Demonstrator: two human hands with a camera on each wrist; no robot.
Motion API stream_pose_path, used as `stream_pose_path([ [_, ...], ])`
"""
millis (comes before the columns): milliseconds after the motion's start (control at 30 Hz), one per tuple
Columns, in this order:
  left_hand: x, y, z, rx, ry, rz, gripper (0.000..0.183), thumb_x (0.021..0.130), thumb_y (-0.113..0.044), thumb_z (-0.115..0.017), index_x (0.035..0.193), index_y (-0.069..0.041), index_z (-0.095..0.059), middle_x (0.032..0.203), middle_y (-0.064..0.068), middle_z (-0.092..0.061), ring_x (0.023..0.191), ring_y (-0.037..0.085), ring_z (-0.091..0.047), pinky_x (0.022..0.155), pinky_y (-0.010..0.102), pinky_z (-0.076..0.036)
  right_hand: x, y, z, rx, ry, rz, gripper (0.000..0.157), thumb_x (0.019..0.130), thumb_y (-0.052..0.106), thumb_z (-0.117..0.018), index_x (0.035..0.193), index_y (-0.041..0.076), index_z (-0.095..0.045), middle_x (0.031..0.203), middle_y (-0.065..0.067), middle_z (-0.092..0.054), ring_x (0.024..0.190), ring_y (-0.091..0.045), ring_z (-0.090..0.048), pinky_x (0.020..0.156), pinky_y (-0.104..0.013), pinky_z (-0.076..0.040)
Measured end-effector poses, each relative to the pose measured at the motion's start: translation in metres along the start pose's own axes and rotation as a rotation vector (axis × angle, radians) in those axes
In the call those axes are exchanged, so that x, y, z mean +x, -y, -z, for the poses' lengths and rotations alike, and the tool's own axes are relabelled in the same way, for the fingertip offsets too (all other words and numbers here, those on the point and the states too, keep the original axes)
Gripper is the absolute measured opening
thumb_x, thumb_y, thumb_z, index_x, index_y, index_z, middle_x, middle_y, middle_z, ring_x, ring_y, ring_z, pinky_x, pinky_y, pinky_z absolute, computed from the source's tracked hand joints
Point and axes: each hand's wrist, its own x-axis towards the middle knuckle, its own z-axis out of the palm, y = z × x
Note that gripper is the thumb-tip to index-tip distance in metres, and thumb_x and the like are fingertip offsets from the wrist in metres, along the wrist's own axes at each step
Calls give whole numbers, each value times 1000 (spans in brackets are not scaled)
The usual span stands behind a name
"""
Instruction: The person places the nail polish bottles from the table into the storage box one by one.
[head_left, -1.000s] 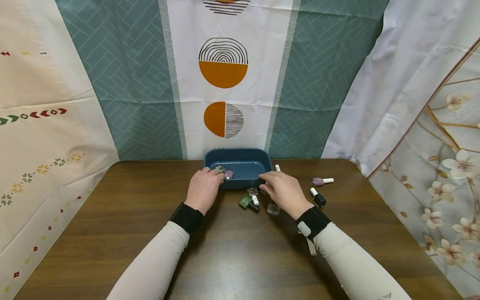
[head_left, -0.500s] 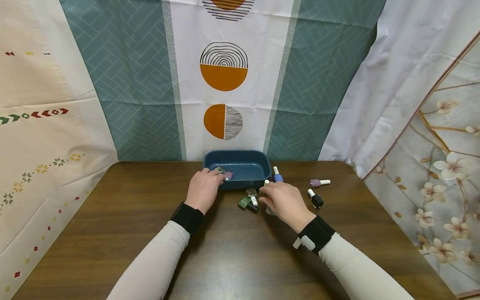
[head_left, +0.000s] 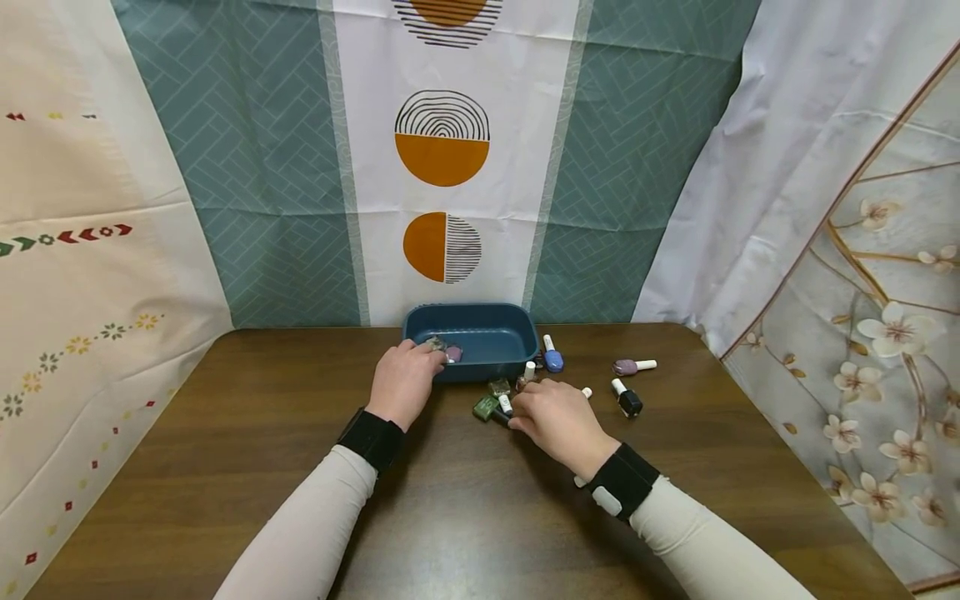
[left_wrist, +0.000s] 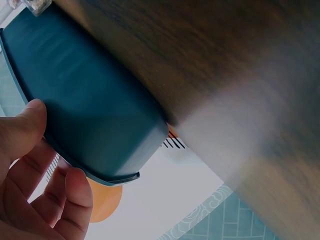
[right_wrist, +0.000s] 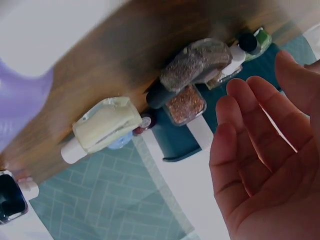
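My left hand (head_left: 405, 382) grips the near left rim of a dark blue plastic bin (head_left: 498, 343); in the left wrist view the thumb (left_wrist: 32, 122) presses one side of the rim, fingers curled behind. Inside the bin lie a purple nail polish bottle (head_left: 453, 353) and a glittery one (head_left: 436, 342). Over the polish bottles in front of the bin hovers my right hand (head_left: 558, 421), fingers loosely bent, holding nothing. Near its fingertips are a green bottle (head_left: 485, 407), a grey glitter bottle (right_wrist: 195, 65) and a copper glitter bottle (right_wrist: 186, 105).
Right of the bin lie a blue polish bottle (head_left: 553, 360), a purple one (head_left: 624, 367) and a black one (head_left: 630, 404). A pale yellow bottle (right_wrist: 107, 125) shows in the right wrist view. Behind the wooden table (head_left: 247, 417) hangs a patterned curtain (head_left: 292, 208).
My right hand has drawn back from the bin's right rim toward me, uncovering the blue bottle and a white-capped bottle beside the bin. The left hand keeps its hold on the rim.
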Motion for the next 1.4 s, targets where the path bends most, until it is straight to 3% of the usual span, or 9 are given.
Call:
stream_pose_path([
  [233,-1,1,0,-15,5,7,15,98,-18,-85,113,-17,-88,103,3,-82,93,28,-69,80,43,-58,4,6,-5,-47,59,-15,23,93,34,-92,100,14,-84,93,0,-75,86,-22,-66,72,-40,-55],
  [633,-3,-1,0,-26,21,18,17,98,-17,-85,115,-16,-87,105,4,-82,93,29,-69,80,42,-57,8,10,-16,-144,24,-33,34,88,42,-94,81,15,-74,86,-2,-71,84,-26,-65,69,-42,-55],
  [1400,-1,-1,2,-2,29,22,16,99,-19,-85,115,-16,-88,102,3,-81,91,27,-68,79,40,-57,12,11,-24,-188,40,-29,29,92,35,-92,83,11,-78,85,-5,-74,83,-27,-66,67,-42,-54],
])
